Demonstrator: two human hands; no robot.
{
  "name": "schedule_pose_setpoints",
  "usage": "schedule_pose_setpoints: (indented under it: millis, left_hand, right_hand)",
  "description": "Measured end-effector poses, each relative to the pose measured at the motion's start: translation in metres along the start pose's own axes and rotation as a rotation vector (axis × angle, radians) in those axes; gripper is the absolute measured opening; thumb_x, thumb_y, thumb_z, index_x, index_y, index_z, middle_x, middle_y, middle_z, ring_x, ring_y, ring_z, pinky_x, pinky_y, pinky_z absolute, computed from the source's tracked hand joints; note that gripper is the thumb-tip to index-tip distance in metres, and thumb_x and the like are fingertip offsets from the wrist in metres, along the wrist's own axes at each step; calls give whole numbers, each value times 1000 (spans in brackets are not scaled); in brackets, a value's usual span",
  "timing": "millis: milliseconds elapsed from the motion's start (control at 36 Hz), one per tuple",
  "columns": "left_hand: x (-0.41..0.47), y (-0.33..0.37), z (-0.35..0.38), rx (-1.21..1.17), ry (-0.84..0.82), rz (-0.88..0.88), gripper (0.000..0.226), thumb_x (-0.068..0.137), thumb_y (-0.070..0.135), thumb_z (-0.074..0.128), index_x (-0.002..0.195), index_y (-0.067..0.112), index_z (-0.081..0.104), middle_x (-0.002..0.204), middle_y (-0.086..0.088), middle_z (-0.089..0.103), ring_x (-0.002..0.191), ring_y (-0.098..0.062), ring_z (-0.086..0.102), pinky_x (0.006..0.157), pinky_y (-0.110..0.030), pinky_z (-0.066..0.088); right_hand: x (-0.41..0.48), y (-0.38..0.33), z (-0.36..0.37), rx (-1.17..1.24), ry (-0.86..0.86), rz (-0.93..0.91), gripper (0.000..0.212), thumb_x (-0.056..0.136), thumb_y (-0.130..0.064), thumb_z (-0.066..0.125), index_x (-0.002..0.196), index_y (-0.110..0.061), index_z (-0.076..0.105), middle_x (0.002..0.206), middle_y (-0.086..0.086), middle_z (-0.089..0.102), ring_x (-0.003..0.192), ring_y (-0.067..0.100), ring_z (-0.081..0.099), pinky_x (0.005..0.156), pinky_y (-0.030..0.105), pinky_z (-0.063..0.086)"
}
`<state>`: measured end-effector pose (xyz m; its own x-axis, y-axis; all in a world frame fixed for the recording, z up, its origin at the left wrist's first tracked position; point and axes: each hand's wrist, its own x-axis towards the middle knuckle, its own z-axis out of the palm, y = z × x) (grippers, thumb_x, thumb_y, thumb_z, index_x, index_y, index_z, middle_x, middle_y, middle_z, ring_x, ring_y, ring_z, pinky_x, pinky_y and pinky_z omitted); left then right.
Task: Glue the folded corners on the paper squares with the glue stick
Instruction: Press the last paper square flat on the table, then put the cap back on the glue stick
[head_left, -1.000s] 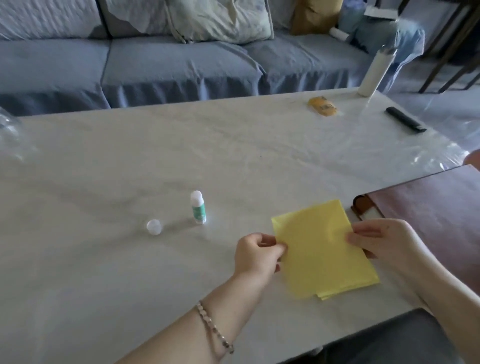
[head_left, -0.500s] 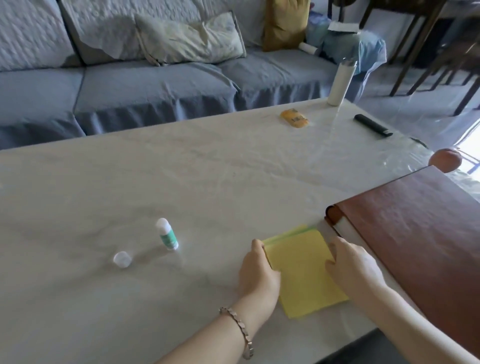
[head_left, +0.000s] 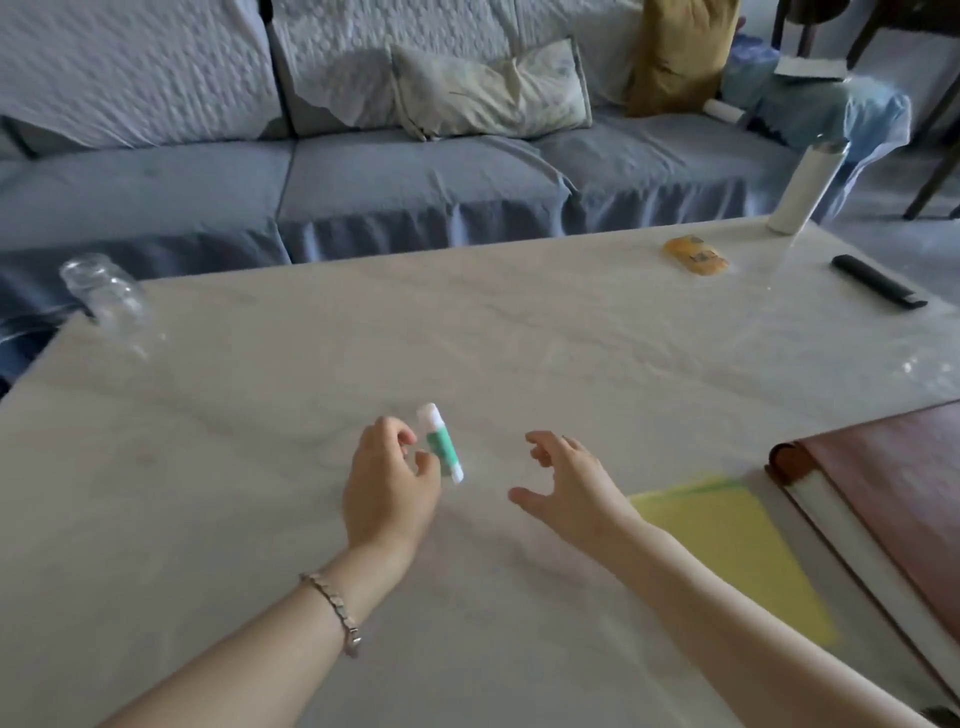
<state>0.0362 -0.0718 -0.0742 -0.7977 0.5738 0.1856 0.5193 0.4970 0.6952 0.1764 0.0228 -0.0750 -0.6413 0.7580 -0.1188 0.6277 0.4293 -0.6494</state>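
A small green and white glue stick (head_left: 441, 446), uncapped, leans tilted at the table's middle. My left hand (head_left: 389, 486) pinches it between thumb and fingertips from the left. My right hand (head_left: 569, 486) hovers open just to the right of the stick, fingers spread, holding nothing. A stack of yellow paper squares (head_left: 727, 545), with a green edge showing underneath at the top, lies flat on the table (head_left: 467, 332) to the right of my right forearm. The stick's cap is out of sight.
A brown leather-covered book (head_left: 893, 483) lies at the right edge beside the papers. A clear glass jar (head_left: 104, 296) stands at the far left corner. A white bottle (head_left: 802, 189), an orange packet (head_left: 693, 253) and a black remote (head_left: 878, 280) sit far right. A blue sofa (head_left: 415, 187) runs behind.
Both hands have let go of the yellow papers, which now lie flat on the table. My left hand has moved left onto the glue stick, which has tipped from upright; my right hand has followed.
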Motion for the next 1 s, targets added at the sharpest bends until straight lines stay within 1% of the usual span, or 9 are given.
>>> schedule_pose_setpoints:
  millis: [111,194,278,444,639,694,806,917,1000]
  left_hand:
    - [2,-25,-18,51,-53,-27,19,82,13,57,74,22,42,68,6,50,71,-24,49,59,-28,29]
    - [1,-40,-22,56,-38,-39,23,81,14,59,74,25,41,69,8,49,71,-21,50,60,-27,30]
    - [8,-57,-25,69,-46,-76,19,81,18,65,94,19,51,92,4,53,94,-23,54,67,-29,36]
    - [25,-78,-20,204,-257,-86,65,77,37,70,133,16,43,132,-1,43,125,-22,37,99,-27,32]
    - [29,-91,-15,164,-315,-80,23,76,28,70,97,20,65,108,-1,53,109,-21,50,86,-29,44]
    - [30,-92,-15,103,-261,-70,10,77,20,69,81,22,60,94,0,57,99,-22,55,74,-25,41]
    - [29,-77,-19,-195,-187,-210,25,80,5,61,73,24,46,74,4,57,69,-19,55,56,-14,38]
    - [27,-47,-29,-459,-231,-291,18,80,-2,49,76,15,52,72,-2,57,61,-17,51,56,-22,42]
    - [21,-21,-43,-519,-375,-234,12,65,16,53,77,19,56,65,2,50,57,-12,45,51,-20,35]
  right_hand:
    - [15,-21,31,166,-11,65,88,72,-31,77,142,-14,26,134,5,40,123,16,42,97,20,31]
    - [33,-34,50,183,6,102,87,74,-36,74,142,-13,25,140,6,36,130,19,35,104,25,29]
    - [54,-52,65,166,7,99,74,81,-37,67,140,-13,31,137,9,42,128,24,37,105,32,33]
    - [80,-81,81,-22,28,112,61,84,-34,64,135,-14,36,133,8,46,127,25,39,96,34,38]
    - [86,-74,89,-160,19,187,36,90,-26,52,122,-10,48,121,10,55,114,29,51,82,32,43]
    - [82,-68,86,-68,36,141,31,86,-22,58,114,-8,57,109,10,61,103,29,56,78,32,44]
    - [67,-65,67,351,121,9,10,82,-11,65,84,-2,65,66,5,53,63,15,47,57,27,35]
    - [36,-75,29,780,137,-39,13,83,-2,64,88,-13,64,69,1,60,57,3,52,52,15,44]
    - [11,-75,5,1091,108,-87,22,75,-11,71,94,-11,61,87,8,69,79,8,68,64,18,53]
